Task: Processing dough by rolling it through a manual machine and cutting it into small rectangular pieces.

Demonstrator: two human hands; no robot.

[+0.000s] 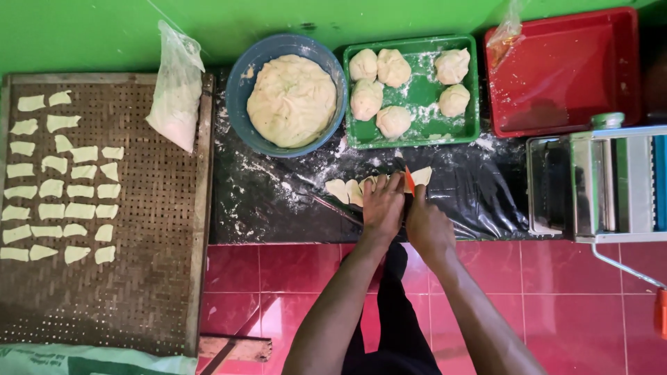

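**Two hands at a strip of dough on a floured black sheet**

The left hand (381,207) lies flat with its fingers (390,185) together, pressing down on a pale dough strip (354,189). Just beside it, the right hand (425,223) has its fingers curled tight around an orange-handled cutter (409,182), whose tip meets the strip; a cut piece shows just past the tool. The strip lies on a flour-dusted black sheet (278,201) that covers the surface, near the middle of the view.

Beyond the hands stands a blue bowl (243,97) filled with a large dough mass, and next to it a green tray (424,97) bearing six dough balls. A red tray (566,69) sits further right, with a metal roller machine (597,180) below it. On the left, a woven tray (153,264) carries rows of cut dough pieces (66,191), and a clear bag of flour (175,90) rests on its corner. Red floor tiles (577,292) lie nearest the person.
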